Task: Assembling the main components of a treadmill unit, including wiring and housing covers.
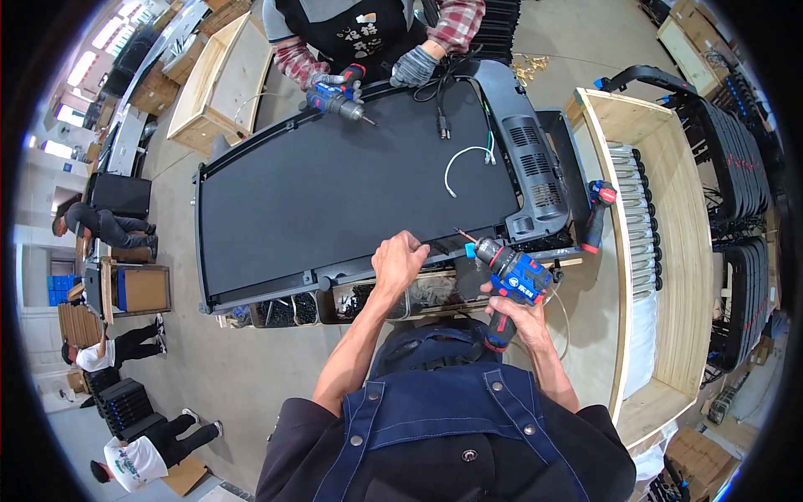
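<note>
A black treadmill base [335, 201] with a flat deck lies across the work stand in front of me. My left hand [398, 261] is closed at its near side rail, fingertips curled down over the frame; whatever they pinch is hidden. My right hand [519, 311] grips a blue and black cordless drill [520, 276] by its handle. The drill's bit points up and left, just above the near rail by the vented plastic motor cover [535, 163]. White and green wires [462, 159] and a black power cord [443, 125] lie on the deck's right end.
Across the base, a co-worker holds another blue drill [335, 102]; their gloved hand [416, 67] rests on the far rail. Bins of hardware [288, 308] sit below the near rail. A red and black power tool [597, 216] stands beside a wooden crate [682, 251] of metal tubes at right.
</note>
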`<control>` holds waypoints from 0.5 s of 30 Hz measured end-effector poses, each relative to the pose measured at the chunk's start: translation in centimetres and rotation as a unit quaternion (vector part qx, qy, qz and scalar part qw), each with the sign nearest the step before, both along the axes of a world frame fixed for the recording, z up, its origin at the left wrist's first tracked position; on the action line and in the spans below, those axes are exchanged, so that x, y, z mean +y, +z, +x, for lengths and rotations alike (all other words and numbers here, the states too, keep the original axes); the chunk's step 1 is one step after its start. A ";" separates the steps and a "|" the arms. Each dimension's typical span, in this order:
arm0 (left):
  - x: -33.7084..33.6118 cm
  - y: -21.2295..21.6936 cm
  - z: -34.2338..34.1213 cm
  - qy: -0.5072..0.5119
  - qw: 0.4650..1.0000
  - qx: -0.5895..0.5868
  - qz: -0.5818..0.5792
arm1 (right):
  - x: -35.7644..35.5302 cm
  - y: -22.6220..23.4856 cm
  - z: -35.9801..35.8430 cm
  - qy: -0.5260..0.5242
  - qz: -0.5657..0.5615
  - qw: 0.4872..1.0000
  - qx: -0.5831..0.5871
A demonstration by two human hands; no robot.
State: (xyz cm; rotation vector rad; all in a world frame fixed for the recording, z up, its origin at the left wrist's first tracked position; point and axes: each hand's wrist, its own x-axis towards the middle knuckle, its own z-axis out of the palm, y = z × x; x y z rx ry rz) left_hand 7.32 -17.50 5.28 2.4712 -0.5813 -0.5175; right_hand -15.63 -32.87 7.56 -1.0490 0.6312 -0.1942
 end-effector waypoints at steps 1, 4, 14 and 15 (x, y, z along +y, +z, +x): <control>-0.4 -0.1 -0.2 0.000 1.000 -0.005 0.002 | -0.1 -0.2 -0.4 -0.003 0.008 1.000 -0.002; -1.2 -0.8 -1.5 -0.017 0.995 -0.080 -0.053 | -0.5 0.1 -1.1 -0.005 0.012 1.000 -0.008; -3.2 -2.3 2.0 -0.315 0.869 -0.357 -0.139 | -5.3 2.9 -0.5 0.107 -0.171 0.979 0.035; -3.3 -2.6 2.0 -0.292 0.886 -0.314 -0.178 | -6.0 4.2 0.4 0.144 -0.262 0.954 0.024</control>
